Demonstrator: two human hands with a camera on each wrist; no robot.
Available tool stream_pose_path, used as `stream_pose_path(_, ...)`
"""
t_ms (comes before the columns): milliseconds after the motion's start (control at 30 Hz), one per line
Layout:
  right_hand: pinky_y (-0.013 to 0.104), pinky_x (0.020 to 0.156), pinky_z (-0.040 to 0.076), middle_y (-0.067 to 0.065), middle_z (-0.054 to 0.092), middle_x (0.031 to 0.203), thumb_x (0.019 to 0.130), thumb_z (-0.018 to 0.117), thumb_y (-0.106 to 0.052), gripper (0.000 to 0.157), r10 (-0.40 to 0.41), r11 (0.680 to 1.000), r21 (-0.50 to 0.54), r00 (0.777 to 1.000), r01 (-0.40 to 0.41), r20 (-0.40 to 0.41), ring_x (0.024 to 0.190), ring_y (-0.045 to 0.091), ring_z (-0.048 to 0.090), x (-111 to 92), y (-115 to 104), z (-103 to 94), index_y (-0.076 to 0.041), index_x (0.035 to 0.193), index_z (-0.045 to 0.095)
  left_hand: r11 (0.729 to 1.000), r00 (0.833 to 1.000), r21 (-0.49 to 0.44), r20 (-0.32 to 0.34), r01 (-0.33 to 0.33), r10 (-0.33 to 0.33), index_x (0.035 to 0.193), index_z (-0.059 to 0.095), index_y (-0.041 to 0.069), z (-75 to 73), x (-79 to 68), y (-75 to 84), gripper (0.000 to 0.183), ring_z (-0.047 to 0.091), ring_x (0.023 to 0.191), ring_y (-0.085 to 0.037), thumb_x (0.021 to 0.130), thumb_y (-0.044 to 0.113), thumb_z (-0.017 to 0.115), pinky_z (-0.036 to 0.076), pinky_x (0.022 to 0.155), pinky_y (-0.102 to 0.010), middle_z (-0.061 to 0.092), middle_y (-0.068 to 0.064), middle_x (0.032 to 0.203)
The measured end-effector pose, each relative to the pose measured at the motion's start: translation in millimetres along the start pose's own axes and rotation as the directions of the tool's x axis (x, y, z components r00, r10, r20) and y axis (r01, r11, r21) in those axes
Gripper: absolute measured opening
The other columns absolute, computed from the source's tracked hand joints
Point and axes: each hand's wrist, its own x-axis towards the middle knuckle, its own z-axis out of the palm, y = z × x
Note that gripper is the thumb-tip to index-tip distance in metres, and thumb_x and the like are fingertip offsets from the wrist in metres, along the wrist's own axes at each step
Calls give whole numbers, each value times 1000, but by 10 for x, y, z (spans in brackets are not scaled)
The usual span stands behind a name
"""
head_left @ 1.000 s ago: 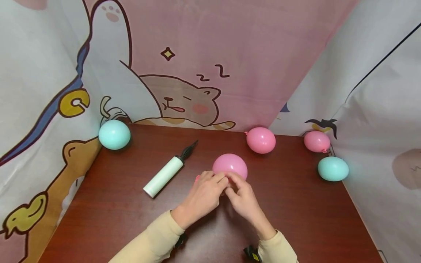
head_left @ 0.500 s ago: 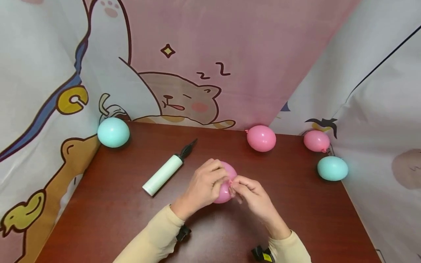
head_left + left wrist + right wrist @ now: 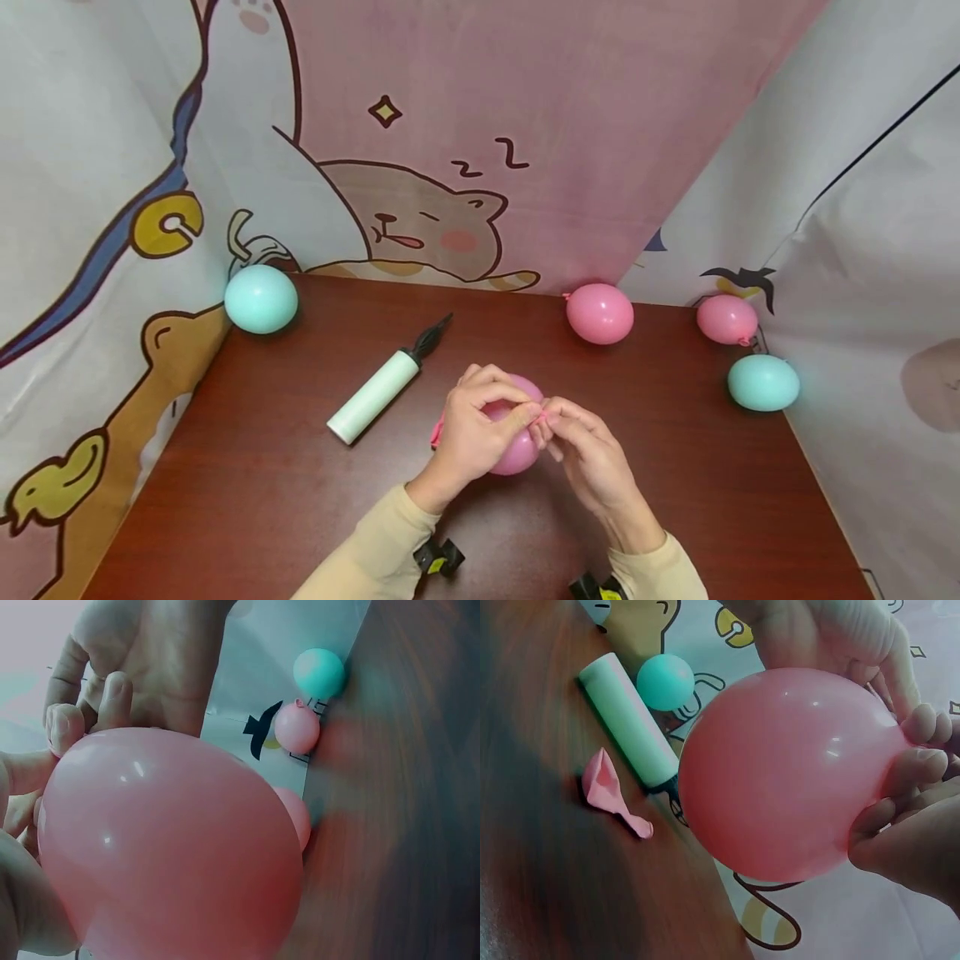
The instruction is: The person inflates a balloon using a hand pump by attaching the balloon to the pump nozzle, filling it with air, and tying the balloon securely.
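Between my hands is an inflated pink balloon [image 3: 519, 457], its knot end turned to the right in the head view. My left hand [image 3: 476, 429] reaches over the balloon, thumb and forefinger pinching near its neck [image 3: 543, 414]. My right hand [image 3: 600, 462] pinches the same neck from the right. In the left wrist view the balloon's round body [image 3: 180, 840] hides part of the fingers. The right wrist view shows the balloon [image 3: 787, 776] held off the table, with fingertips of both hands meeting at its neck. Whether the neck is knotted I cannot tell.
A flat pink balloon [image 3: 606, 787] lies left of my hands. Beyond it rests a white hand pump [image 3: 375, 396] with a black nozzle. Inflated balloons stand along the table edges: teal [image 3: 261, 299], pink [image 3: 600, 313], pink [image 3: 727, 319] and teal [image 3: 763, 382]. Printed cloth walls the table.
The pink balloon has come nearer to me and turned, its neck now pointing right. My left fingers have moved from the balloon's body to its neck; my right hand has shifted right.
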Motion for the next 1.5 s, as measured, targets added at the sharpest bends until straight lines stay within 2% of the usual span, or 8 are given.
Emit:
stream_pose_path(100,38,62,23,5,49,82,105,34,4,27,-5,1000,-11,1000,5,11,73,20,43,6,0,15,-1,87,53,1000,1000,-5,-5,-3,3,83,82,14,-15,-12,6,8,59,92,-14,79,11,88,48,77,-29,73,5,87)
stream_pose_path(200,37,60,24,4,51,81,105,34,4,28,-9,1000,-12,1000,9,5,73,19,44,8,-1,27,-2,87,55,985,989,88,3,-145,146,85,82,15,-10,-23,-24,6,58,90,-15,83,10,85,45,79,-32,73,5,87)
stream_pose_path(367,35,60,27,1,54,83,106,34,3,31,-20,1000,0,1000,20,-10,72,19,44,0,4,41,-6,90,59,825,873,293,91,-483,479,94,82,13,-33,-23,-92,9,59,87,-16,90,8,74,41,77,-34,73,4,90)
stream_pose_path(433,33,61,28,0,55,82,106,35,2,31,-9,1000,-2,1000,9,-26,72,16,45,-5,0,44,-5,89,59,769,832,320,161,-554,532,97,81,11,-66,-12,-92,12,59,87,-16,93,9,70,42,78,-34,72,3,92)
stream_pose_path(533,29,61,32,-2,56,81,106,36,0,31,12,1000,-25,999,-14,-51,71,12,47,-13,-3,45,-7,86,58,742,804,312,259,-594,535,99,79,11,-111,9,-73,11,57,85,-16,94,12,69,45,81,-34,68,3,92)
stream_pose_path(1000,35,55,27,8,46,76,104,35,2,29,36,993,-116,999,-33,25,64,20,37,-23,43,35,3,77,43,812,778,156,430,-563,458,75,75,9,-229,136,38,13,54,74,-11,85,8,84,44,71,-17,57,2,72)
stream_pose_path(1233,32,56,30,10,44,76,104,36,2,29,36,991,-128,999,-31,41,63,21,35,-17,40,60,1,76,43,837,794,220,500,-502,345,78,77,8,-291,132,154,9,51,75,-12,86,4,82,41,68,-15,55,2,74)
stream_pose_path(1500,34,55,30,7,45,78,106,37,1,27,23,985,-170,999,-18,25,64,21,37,-1,31,94,1,80,46,763,832,380,423,-523,360,65,71,12,-236,86,211,16,56,71,-11,74,1,77,47,67,-17,59,4,70)
